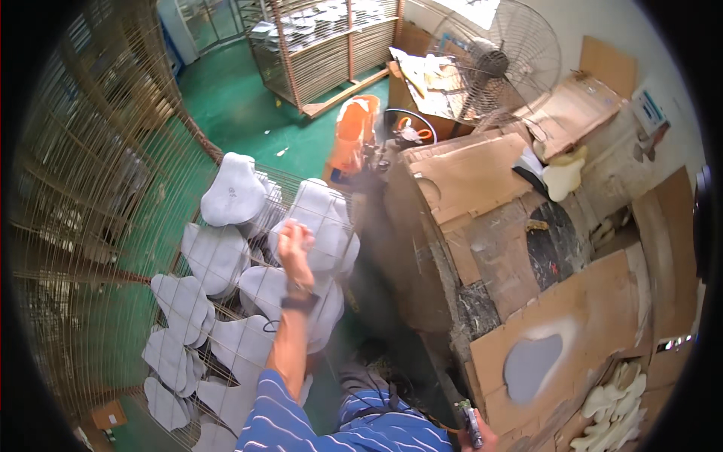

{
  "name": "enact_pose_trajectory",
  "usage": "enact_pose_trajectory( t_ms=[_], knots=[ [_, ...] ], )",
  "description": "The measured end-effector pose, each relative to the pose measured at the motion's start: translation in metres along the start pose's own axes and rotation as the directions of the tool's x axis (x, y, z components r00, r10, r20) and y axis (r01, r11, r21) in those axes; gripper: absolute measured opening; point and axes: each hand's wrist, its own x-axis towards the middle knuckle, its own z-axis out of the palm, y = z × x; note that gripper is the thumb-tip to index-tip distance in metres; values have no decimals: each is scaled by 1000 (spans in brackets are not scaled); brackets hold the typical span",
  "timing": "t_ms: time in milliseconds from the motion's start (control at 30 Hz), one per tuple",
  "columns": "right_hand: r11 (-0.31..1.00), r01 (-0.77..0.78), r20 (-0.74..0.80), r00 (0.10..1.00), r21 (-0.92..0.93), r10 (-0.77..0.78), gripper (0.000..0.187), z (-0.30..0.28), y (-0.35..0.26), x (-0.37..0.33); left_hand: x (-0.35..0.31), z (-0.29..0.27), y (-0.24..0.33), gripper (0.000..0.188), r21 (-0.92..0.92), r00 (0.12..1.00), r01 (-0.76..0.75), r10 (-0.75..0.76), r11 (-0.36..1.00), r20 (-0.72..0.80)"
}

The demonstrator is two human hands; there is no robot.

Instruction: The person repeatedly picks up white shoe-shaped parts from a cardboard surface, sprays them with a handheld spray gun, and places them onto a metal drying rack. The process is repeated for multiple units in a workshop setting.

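My left hand [295, 242] hovers over a wire rack with its fingers loosely bent and apart; nothing shows in it. Beneath and around it lie thin grey saddle-shaped pieces [233, 190], several of them overlapping in stacks on the rack wires [177, 260]. At the lower edge my right hand [488, 439] is closed around a small silver spray gun [472, 428], partly cut off by the frame. Up and right from that hand, a single grey piece [532, 368] rests on a cardboard sheet [595, 301], with pale overspray around it.
A cardboard-covered bench [489, 256] runs along my right. Cream-coloured pieces [614, 407] are heaped at its near right. Further off stand a large wire-caged fan [493, 64], an orange container [352, 135] and another loaded rack [324, 53] on the green floor [218, 90].
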Motion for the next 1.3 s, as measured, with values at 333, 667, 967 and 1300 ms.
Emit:
enact_pose_trajectory(
  t_ms=[333, 667, 967, 1300],
  knots=[
    [1000, -14, -428, 904, -4, 11, 54, -48, 72, -59, -262, 89, -122, 32, 637, 293, 149, -649, 756, 702],
    [986, -90, -791, 589, 142, 168, 58, -91, 105, -116, -187, -44, -330, 15, 978, 142, -171, -979, 121, 146],
    [974, -127, -658, 719, 189, 222, 59, -102, 134, -135, -122, -149, -339, 24, 875, -104, 476, -994, -85, -40],
    [979, -94, -751, 630, 180, 198, 62, -124, 152, -128, -232, -72, -325, 29, 997, 292, 62, -956, 54, 34]
  ],
)
